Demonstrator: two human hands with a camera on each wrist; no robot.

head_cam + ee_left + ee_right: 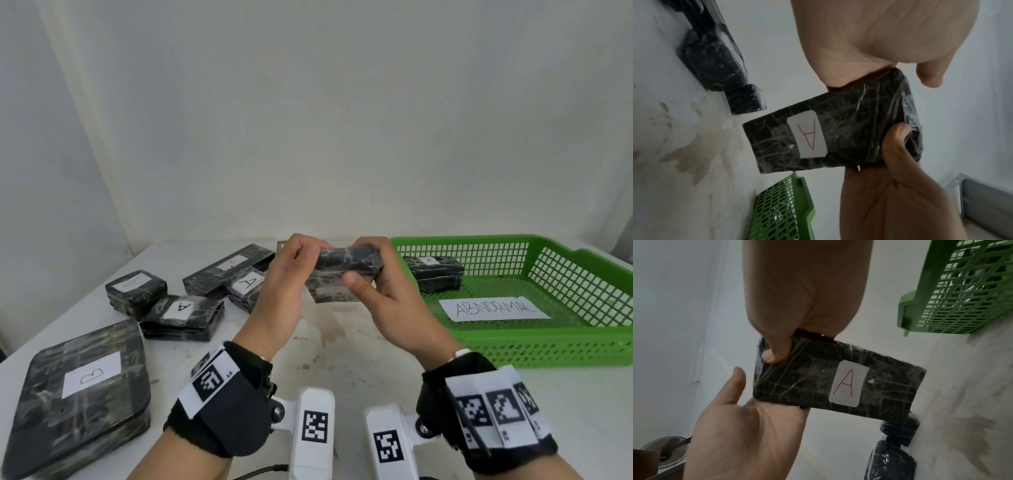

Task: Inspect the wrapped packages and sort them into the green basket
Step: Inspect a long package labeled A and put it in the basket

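Both hands hold one black wrapped package (346,270) in the air over the middle of the table. Its white label with a red A (809,136) faces down toward the wrists (849,384). My left hand (308,255) curls over its left end from above. My right hand (363,270) grips the right end, with the thumb (774,352) pressed on the labelled face. The green basket (513,339) stands on the right, just beyond my right hand. It holds a paper sign reading ABNORMAL (495,308) and one package marked A (433,272).
Several black packages marked A (181,313) lie on the table to the left. A large flat one marked B (82,394) lies at the front left corner. A stained bare patch of table (342,342) lies under the hands. A pale wall stands behind.
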